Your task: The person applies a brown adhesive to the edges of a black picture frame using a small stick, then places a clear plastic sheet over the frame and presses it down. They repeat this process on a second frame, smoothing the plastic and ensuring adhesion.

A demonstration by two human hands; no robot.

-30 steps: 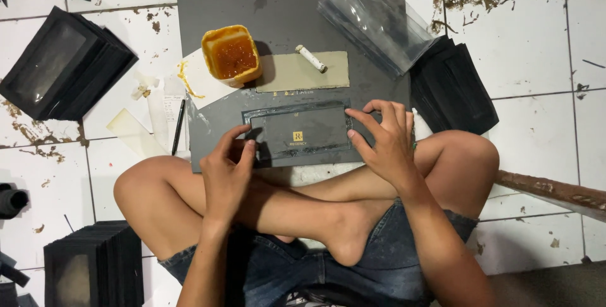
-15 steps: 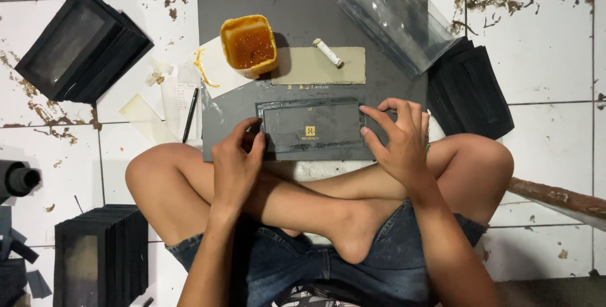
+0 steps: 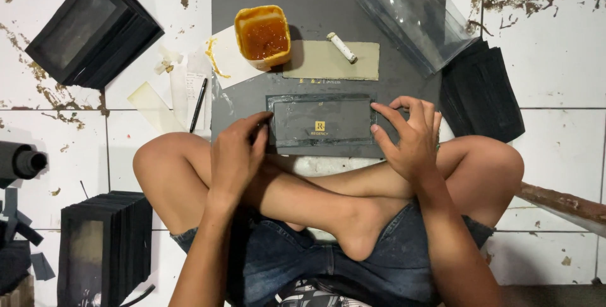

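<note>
On a stained white tile floor (image 3: 555,155), both hands, left hand (image 3: 237,155) and right hand (image 3: 410,139), press spread fingers flat on the ends of a thin, light, bendable dark card sleeve (image 3: 322,125) lying on a grey board (image 3: 252,98), best held by its edges.

A stained white tiled floor (image 3: 555,130) carries a grey board (image 3: 252,92), black frame stacks (image 3: 95,29), and a pen (image 3: 198,105).
</note>
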